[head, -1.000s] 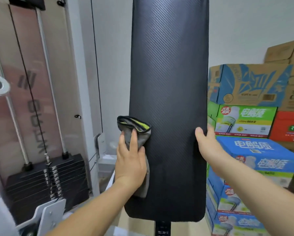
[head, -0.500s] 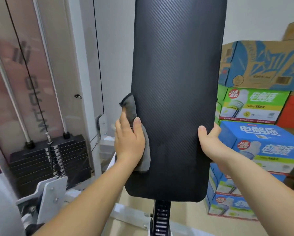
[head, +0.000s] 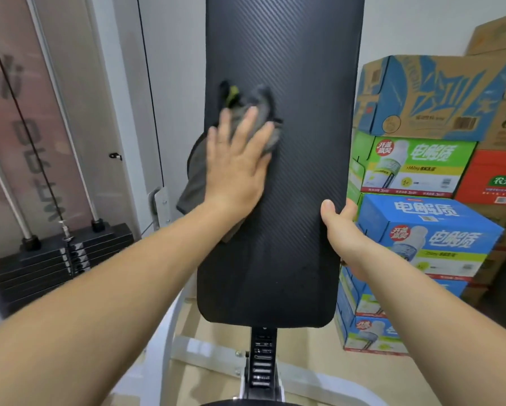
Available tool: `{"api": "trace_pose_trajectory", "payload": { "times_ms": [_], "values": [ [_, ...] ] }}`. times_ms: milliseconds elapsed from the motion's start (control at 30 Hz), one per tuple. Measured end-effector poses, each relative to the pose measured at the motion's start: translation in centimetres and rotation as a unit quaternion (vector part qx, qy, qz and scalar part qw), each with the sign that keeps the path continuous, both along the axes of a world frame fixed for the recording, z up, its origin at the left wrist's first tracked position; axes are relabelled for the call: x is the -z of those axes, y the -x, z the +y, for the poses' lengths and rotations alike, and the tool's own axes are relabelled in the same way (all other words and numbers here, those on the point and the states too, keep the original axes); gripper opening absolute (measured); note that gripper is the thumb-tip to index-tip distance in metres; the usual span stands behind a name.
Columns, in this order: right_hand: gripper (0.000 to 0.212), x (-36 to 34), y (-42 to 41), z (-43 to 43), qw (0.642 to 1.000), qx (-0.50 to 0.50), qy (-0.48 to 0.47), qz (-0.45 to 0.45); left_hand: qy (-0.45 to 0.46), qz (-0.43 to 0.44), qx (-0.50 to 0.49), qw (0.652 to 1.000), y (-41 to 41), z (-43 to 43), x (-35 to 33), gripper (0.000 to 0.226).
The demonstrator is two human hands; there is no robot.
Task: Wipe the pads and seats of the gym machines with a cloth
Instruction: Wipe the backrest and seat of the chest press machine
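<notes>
A tall black textured back pad (head: 298,186) stands upright in the middle of the view on a black notched post (head: 262,364). My left hand (head: 237,162) lies flat with straight spread fingers on a grey cloth (head: 260,112), pressing it against the pad's front near its left side. Part of the cloth hangs off the pad's left edge below my wrist. My right hand (head: 341,227) grips the pad's right edge, thumb on the front and fingers hidden behind it.
A weight stack (head: 58,259) with cable and guide rods stands at the left behind a white frame (head: 161,206). Stacked drink cartons (head: 427,230) rise close to the pad's right side. White frame tubes (head: 210,356) cross the floor below.
My left hand has moved the cloth from the pad's left edge up and onto its front face, fingers now flat. My right hand keeps its hold on the right edge.
</notes>
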State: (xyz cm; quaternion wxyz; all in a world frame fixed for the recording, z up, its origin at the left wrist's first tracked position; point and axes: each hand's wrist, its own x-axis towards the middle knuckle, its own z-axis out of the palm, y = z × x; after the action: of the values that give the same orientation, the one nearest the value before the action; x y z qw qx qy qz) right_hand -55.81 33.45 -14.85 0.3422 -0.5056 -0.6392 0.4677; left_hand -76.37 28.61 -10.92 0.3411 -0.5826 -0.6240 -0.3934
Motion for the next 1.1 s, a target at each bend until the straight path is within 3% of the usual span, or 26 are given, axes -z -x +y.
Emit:
{"api": "trace_pose_trajectory", "payload": {
  "times_ms": [67, 133, 267, 367, 500, 567, 667, 733, 800, 867, 1100],
  "values": [
    [0.066, 0.4, 0.2, 0.7, 1.0, 0.017, -0.009, 0.005, 0.023, 0.138, -0.013, 0.99, -1.4, 1.5, 0.9, 0.047],
    [0.065, 0.5, 0.5, 1.1, 0.999, 0.022, -0.023, 0.004, 0.044, 0.202, 0.001, 0.978, -3.2, 1.3, 4.2, 0.049],
    [0.063, 0.9, 0.1, 1.4, 0.999, 0.006, -0.033, 0.005, 0.08, 0.195, 0.032, 0.977, -6.0, -1.8, 14.2, 0.05],
    [0.063, 2.0, -1.3, -0.1, 1.0, -0.021, 0.0, 0.02, 0.152, 0.239, 0.062, 0.957, -6.2, -5.8, 21.6, 0.052],
    [0.061, 5.6, -3.0, -2.0, 0.999, -0.026, -0.016, -0.022, 0.212, 0.349, 0.122, 0.904, -2.3, -8.0, 20.3, 0.054],
    [0.059, 6.5, -3.2, -2.5, 0.999, -0.026, 0.003, -0.042, 0.184, 0.36, 0.072, 0.912, 0.6, -7.8, 16.4, 0.048],
    [0.056, 6.6, -2.7, -3.0, 0.999, -0.014, 0.006, -0.047, 0.099, 0.181, -0.035, 0.978, 4.4, -7.4, 10.3, 0.055],
    [0.058, 6.8, -2.2, -3.0, 0.999, -0.003, 0.008, -0.05, 0.092, 0.01, -0.026, 0.995, 4.3, -7.1, 9.2, 0.061],
    [0.06, 7.1, -1.9, -3.0, 0.998, 0.005, 0.006, -0.057, 0.084, -0.201, 0.002, 0.976, 1.5, -7.1, 11.0, 0.067],
    [0.06, 7.3, -1.8, -2.8, 0.998, 0.01, 0.001, -0.062, 0.053, -0.351, -0.022, 0.935, -1.6, -7.2, 13.1, 0.07],
    [0.059, 6.9, -1.5, -4.1, 0.998, 0.016, 0.012, -0.059, 0.059, -0.475, -0.098, 0.873, -4.1, -9.8, 18.9, 0.061]
  ]
}}
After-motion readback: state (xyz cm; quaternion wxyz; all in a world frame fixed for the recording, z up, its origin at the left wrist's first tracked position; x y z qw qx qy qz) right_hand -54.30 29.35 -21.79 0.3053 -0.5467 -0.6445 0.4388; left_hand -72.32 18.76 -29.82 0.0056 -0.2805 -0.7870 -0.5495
